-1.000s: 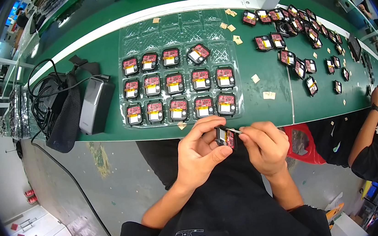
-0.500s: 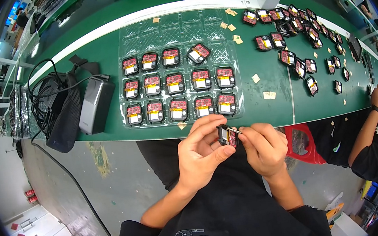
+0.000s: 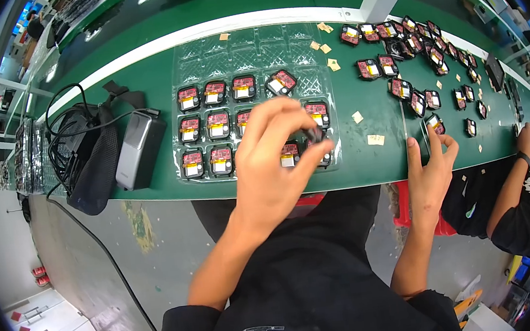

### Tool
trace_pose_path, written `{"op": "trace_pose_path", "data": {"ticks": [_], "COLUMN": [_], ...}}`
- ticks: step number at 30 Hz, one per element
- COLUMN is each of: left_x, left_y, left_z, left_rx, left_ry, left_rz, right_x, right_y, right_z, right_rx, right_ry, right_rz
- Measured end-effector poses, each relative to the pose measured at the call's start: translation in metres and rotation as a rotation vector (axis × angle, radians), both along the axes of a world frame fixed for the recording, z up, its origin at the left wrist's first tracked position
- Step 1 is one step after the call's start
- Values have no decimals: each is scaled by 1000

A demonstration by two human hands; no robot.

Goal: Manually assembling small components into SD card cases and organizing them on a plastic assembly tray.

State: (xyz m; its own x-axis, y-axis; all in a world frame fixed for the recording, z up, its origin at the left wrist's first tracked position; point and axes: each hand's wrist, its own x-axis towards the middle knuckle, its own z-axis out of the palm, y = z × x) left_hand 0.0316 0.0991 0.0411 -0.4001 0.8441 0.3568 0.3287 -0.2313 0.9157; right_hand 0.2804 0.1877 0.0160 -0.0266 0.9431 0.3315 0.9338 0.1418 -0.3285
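Note:
My left hand [image 3: 264, 169] is over the front right of a clear plastic tray [image 3: 269, 47], thumb and fingers closed on a small dark square device [image 3: 314, 135], blurred by motion. Rows of similar black-framed devices with red circuit boards, such as this device [image 3: 217, 125], lie in the tray's pockets, and my hand covers some of them. One device [image 3: 281, 83] in the far row sits askew. On the right, my right hand [image 3: 431, 177] reaches to a loose device [image 3: 435, 125] on the green table. A thin metal tool [image 3: 425, 132], partly hidden, shows between its fingers.
Many loose devices [image 3: 416, 39] lie scattered and heaped at the right. Small beige paper pieces [image 3: 376, 139] dot the green table. Left of the tray stand a grey box [image 3: 137, 150] and a black bag with cables [image 3: 86, 158]. Another person's arm [image 3: 513, 194] rests at the far right.
My hands were together at the table's front edge, the left holding a device and the right a thin tool against it. The left has moved over the tray; the right has moved rightward to the loose devices.

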Motion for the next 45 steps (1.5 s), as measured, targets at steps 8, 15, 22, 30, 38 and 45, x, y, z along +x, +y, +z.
{"op": "trace_pose_path", "data": {"ticks": [8,15,22,30,38,45], "left_x": [-12,-18,-45,-48,-43,-33], "left_y": [60,55,41,49,61,61], "left_z": [-19,-16,-14,-22,-15,-12], "left_rx": [-189,-84,-167,-105,-183,-308], "left_ry": [705,777,868,905,779,843], "left_rz": [78,141,91,169,167,232], "right_x": [-4,-2,-1,-7,-2,2], "right_y": [-12,-11,-8,-20,-19,-21], "right_z": [4,-1,1,8,6,3], "right_rx": [-7,53,-59,-138,-159,-92], "right_ry": [83,67,224,297,336,315], "right_rz": [111,128,196,205,299,366]}}
